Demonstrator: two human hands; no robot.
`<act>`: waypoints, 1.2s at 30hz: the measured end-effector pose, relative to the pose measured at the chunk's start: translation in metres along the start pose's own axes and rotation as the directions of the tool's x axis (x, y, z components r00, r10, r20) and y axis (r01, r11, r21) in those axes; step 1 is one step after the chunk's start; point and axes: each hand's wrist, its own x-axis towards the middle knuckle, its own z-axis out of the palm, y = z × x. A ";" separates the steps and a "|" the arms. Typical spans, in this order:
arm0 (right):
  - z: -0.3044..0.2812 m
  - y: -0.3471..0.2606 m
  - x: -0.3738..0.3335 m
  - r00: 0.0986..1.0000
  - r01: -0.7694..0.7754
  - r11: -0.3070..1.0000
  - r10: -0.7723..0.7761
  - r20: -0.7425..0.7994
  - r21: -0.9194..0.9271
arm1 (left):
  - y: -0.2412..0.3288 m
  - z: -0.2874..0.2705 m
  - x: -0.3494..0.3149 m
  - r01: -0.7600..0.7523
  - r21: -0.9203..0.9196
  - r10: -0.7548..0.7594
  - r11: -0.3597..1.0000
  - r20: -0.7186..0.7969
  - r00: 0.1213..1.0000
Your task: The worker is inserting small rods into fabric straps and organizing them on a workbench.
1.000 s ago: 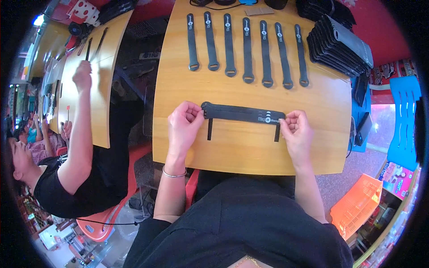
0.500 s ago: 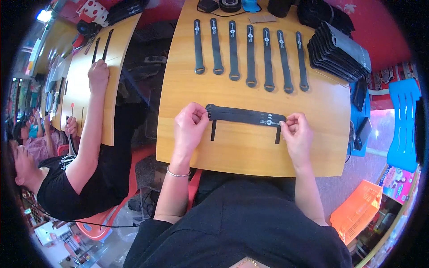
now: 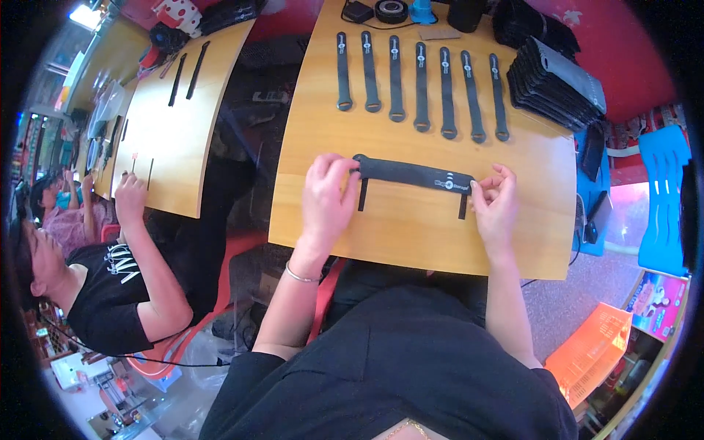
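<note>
A flat black cable strap (image 3: 414, 174) with white print near its right end lies crosswise on the table in front of me. My left hand (image 3: 328, 192) pinches its rounded left end between thumb and fingers. At the right end, my right hand (image 3: 496, 202) has its thumb and bent fingers at the tip. Two thin black strips, a left one (image 3: 363, 196) and a right one (image 3: 462, 208), lie partly under the strap and stick out toward me. Beyond it, several similar straps (image 3: 421, 88) lie side by side, slotted ends toward me.
A stack of black straps (image 3: 554, 88) stands at the table's (image 3: 308, 213) back right. Small black devices and a blue item (image 3: 422, 12) sit at the far edge. A co-worker (image 3: 110, 286) sits left at another table. An orange crate (image 3: 590, 356) is at lower right.
The view has shifted slightly, so the table sits farther right and higher. My right hand's fingers have lifted and loosened a little. The co-worker's raised arm has drawn back from the far straps.
</note>
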 end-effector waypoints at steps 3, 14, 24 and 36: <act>0.000 0.003 -0.005 0.998 0.050 0.997 -0.048 -0.042 0.058 | 0.040 0.002 -0.007 -0.224 0.106 0.205 0.969 0.165 0.965; 0.006 -0.018 -0.020 0.709 0.704 0.600 -0.568 0.418 -0.380 | 0.063 0.031 -0.019 -0.341 0.111 0.261 0.933 0.441 0.859; 0.002 -0.060 -0.005 0.710 0.696 0.614 -0.511 0.484 -0.372 | 0.058 0.023 -0.019 -0.311 0.010 0.281 0.950 0.404 0.870; 0.019 -0.128 -0.001 0.613 0.736 0.646 -0.511 0.603 -0.201 | -0.006 -0.007 0.041 -0.161 -0.072 0.140 0.984 -0.233 0.962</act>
